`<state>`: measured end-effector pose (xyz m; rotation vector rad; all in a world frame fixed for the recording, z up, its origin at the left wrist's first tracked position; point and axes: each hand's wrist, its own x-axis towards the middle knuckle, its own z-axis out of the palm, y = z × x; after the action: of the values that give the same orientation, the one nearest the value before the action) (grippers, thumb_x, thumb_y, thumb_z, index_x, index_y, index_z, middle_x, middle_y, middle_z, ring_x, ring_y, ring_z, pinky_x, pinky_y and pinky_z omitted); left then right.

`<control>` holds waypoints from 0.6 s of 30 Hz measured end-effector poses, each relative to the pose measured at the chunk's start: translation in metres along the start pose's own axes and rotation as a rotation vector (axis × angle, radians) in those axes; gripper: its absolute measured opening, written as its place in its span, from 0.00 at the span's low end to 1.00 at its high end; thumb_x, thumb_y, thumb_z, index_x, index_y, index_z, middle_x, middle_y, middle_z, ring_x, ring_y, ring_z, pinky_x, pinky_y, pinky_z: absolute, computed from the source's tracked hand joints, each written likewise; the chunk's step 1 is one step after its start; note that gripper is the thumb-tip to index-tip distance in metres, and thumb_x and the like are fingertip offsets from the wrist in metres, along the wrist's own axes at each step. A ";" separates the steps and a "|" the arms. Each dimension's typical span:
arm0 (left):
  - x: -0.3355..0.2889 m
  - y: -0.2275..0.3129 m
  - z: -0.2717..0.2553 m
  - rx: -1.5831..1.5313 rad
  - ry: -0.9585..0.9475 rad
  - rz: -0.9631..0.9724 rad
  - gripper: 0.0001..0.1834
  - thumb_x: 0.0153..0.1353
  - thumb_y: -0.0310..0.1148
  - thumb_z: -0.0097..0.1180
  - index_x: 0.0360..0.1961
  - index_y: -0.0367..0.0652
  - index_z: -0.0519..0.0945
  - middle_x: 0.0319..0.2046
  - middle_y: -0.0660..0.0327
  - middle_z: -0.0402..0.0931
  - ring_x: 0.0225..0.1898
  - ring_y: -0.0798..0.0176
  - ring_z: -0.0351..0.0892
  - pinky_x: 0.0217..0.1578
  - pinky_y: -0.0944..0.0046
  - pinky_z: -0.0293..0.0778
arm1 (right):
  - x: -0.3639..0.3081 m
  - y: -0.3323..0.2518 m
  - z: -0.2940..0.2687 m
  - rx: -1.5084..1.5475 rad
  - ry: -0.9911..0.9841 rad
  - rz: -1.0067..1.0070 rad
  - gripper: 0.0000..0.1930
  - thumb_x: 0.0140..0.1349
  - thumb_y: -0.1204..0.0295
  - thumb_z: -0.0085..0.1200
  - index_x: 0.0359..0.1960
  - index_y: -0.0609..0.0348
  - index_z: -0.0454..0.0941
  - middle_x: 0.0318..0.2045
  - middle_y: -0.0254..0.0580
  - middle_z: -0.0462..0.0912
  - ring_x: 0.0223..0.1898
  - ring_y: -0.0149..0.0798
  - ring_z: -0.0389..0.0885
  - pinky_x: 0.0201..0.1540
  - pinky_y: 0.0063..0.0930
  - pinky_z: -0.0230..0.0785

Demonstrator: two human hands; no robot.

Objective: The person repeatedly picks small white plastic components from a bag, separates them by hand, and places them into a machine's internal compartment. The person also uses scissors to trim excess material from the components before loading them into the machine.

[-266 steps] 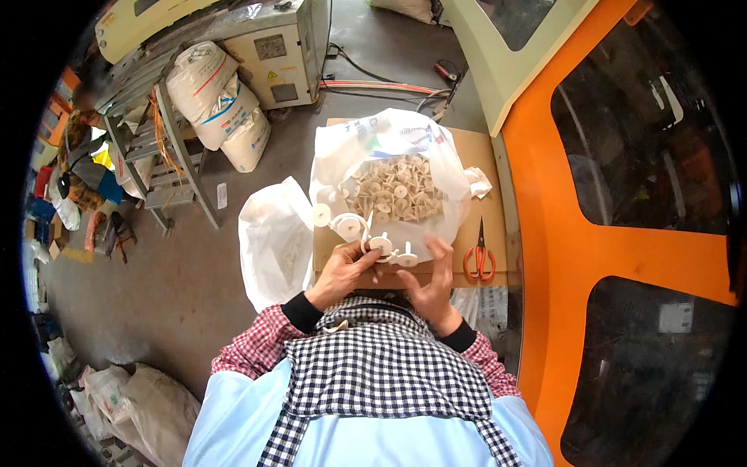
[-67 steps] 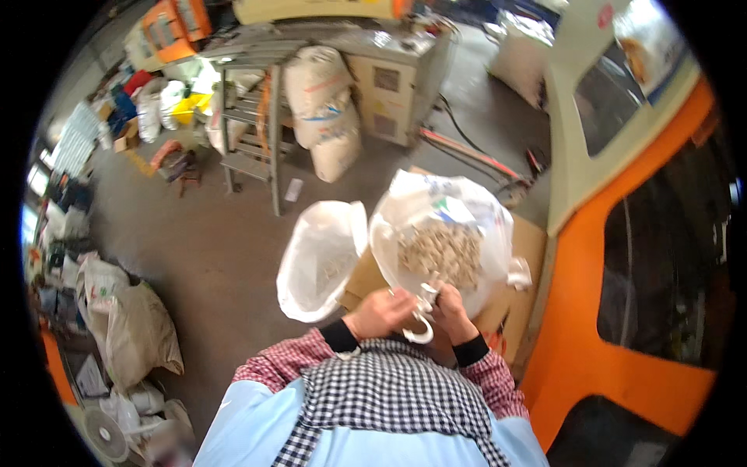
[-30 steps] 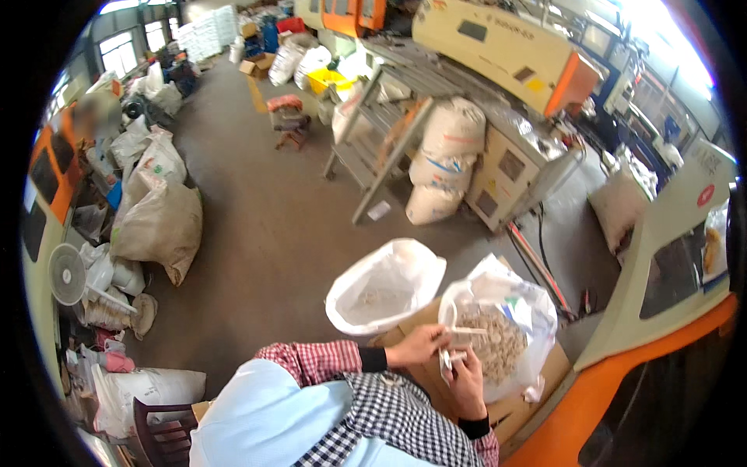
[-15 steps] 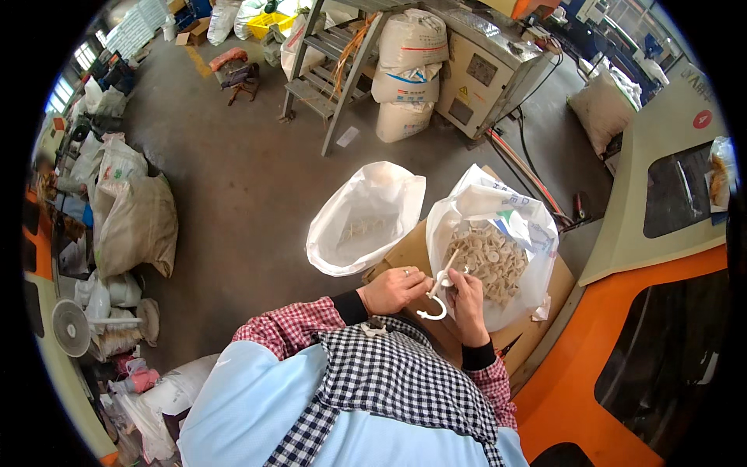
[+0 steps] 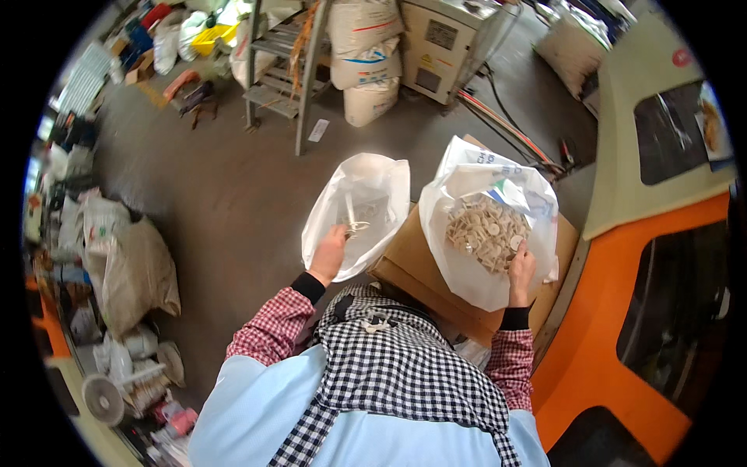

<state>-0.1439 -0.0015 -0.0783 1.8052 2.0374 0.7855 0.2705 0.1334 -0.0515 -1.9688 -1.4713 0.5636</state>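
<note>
At the mouth of the left white bag (image 5: 359, 210), the fingers of the left hand (image 5: 330, 251) are pinched together on a small pale piece (image 5: 352, 221), held just over the bag's opening; its exact shape is too small to tell, though it looks like a thin plastic part. That bag stands open on the grey floor (image 5: 226, 194), just left of a brown cardboard box (image 5: 416, 268).

Over on the right, the right hand (image 5: 520, 268) reaches into a second white bag (image 5: 486, 226), which rests on the box. Its fingers are bent down among a heap of tan, round plastic pieces (image 5: 484, 231); whether they are closed on one I cannot tell. Both sleeves are red checked, and a black-and-white checked scarf (image 5: 405, 366) lies near the lower edge.

Farther off stand stacked white sacks (image 5: 364, 54) beside a metal rack (image 5: 284, 54). An orange machine wall (image 5: 646, 311) rises close on the right.
</note>
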 end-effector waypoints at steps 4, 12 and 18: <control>0.010 -0.050 0.029 0.247 -0.077 0.253 0.21 0.51 0.27 0.54 0.47 0.32 0.70 0.39 0.45 0.69 0.46 0.44 0.66 0.45 0.54 0.67 | -0.030 0.019 -0.016 0.042 0.171 0.008 0.22 0.64 0.56 0.43 0.31 0.68 0.74 0.20 0.46 0.76 0.20 0.39 0.74 0.27 0.35 0.67; 0.023 0.136 0.019 -0.370 -0.408 0.540 0.16 0.55 0.21 0.50 0.46 0.37 0.71 0.39 0.49 0.68 0.36 0.50 0.72 0.35 0.59 0.71 | -0.190 -0.016 -0.051 0.153 0.377 -0.026 0.09 0.57 0.69 0.51 0.29 0.63 0.73 0.24 0.55 0.77 0.29 0.52 0.77 0.31 0.35 0.69; -0.055 0.309 0.004 -0.646 -0.815 1.213 0.15 0.50 0.20 0.55 0.41 0.36 0.74 0.35 0.51 0.72 0.33 0.53 0.77 0.33 0.62 0.75 | -0.294 0.002 -0.058 0.084 0.373 0.196 0.12 0.62 0.64 0.45 0.29 0.61 0.69 0.23 0.53 0.74 0.27 0.54 0.75 0.30 0.41 0.68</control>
<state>0.1180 -0.0371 0.0916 2.2291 0.0447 0.6340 0.2240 -0.1605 -0.0179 -2.0311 -1.0200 0.3107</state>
